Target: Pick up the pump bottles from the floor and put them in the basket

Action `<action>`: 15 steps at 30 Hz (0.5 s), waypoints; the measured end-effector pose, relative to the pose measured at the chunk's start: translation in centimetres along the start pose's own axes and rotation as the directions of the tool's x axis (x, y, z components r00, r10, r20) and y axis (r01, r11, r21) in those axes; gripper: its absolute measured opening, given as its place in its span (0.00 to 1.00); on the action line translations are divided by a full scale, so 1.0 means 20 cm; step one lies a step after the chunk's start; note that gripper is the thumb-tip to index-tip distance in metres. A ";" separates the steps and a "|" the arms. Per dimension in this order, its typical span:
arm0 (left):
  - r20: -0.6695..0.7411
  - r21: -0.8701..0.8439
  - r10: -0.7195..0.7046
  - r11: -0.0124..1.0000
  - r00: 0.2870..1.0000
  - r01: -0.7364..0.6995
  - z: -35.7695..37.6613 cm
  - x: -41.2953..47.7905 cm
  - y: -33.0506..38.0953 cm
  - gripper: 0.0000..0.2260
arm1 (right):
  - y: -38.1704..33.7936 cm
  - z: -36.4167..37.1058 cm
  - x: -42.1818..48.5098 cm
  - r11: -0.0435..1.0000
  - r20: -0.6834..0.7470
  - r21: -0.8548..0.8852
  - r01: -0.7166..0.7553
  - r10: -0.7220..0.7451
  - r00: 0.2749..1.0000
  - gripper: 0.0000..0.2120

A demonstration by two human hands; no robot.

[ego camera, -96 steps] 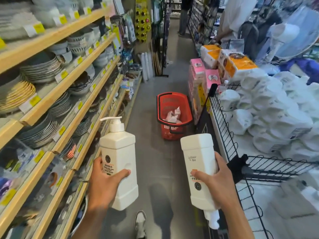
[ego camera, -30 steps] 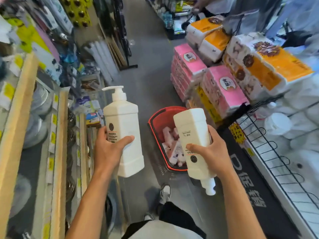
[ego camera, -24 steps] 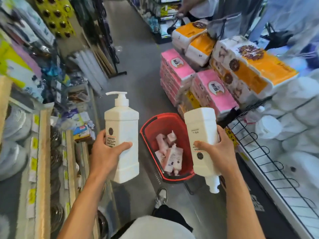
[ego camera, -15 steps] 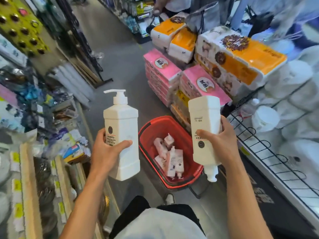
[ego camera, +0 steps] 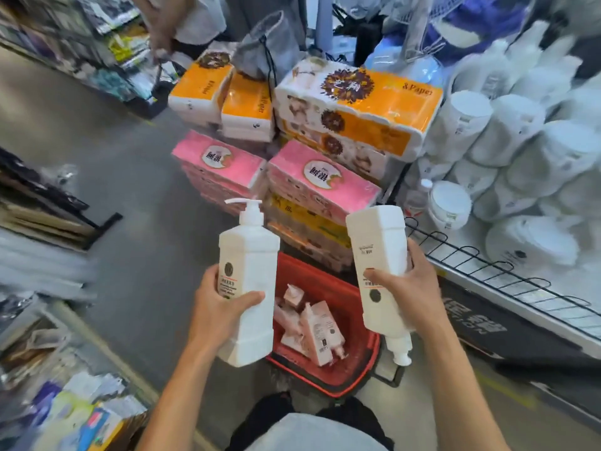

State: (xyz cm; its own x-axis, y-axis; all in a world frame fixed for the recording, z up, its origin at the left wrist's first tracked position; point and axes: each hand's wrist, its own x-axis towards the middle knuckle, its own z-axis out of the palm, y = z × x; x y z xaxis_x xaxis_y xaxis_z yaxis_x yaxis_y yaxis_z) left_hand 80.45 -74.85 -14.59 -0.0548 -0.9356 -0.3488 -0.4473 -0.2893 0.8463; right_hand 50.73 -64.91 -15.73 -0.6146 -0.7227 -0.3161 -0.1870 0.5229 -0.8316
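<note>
Left of the basket there is bare grey floor, with blurred packets on a shelf further left.

The left hand grips a white pump bottle round its lower half, thumb across the front label and fingers behind. This bottle stands upright, pump head on top, and hangs over the basket's left edge, clear of it.

The red basket sits on the floor directly below and between the two hands. Several pink bottles already lie jumbled inside, mostly toward its middle and near side.

The right hand is clasped round a second white bottle at its middle. This bottle is upside down, its pump end pointing at the floor over the basket's right rim. Behind the basket are stacked pink and orange tissue packs; to its right runs a black wire rack piled with white goods.

Both bottles are carried and neither is in yet, so the step in hand looks like the lowering. To do it well, bring each bottle down close before letting go rather than dropping it from height. These look heavy and would knock the pink ones about. Bring the right bottle in toward the basket's middle first, since its pump hangs at the rim and could catch there. Laying both on their sides in the freer far part of the basket should stop them tipping.
</note>
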 end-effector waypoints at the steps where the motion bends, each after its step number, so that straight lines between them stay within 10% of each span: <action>1: 0.040 0.023 0.007 1.000 0.999 -0.008 0.00 0.07 0.01 0.32 | -0.02 0.02 0.00 1.000 -0.023 -0.011 -0.025 0.025 0.999 0.32; 15: 0.349 0.435 -0.130 0.900 0.928 -0.038 0.43 0.86 -0.55 0.38 | 0.59 0.40 -0.07 0.856 -0.163 0.048 -0.515 0.515 0.841 0.30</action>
State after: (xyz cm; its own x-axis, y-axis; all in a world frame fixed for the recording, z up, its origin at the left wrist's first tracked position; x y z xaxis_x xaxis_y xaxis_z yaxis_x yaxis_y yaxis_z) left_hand 76.80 -86.04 -33.45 -0.3047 -0.7600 -0.5741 -0.7888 -0.1365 0.5993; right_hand 55.54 -61.44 -28.83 -0.7387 -0.2646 -0.6199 0.1930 0.7982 -0.5706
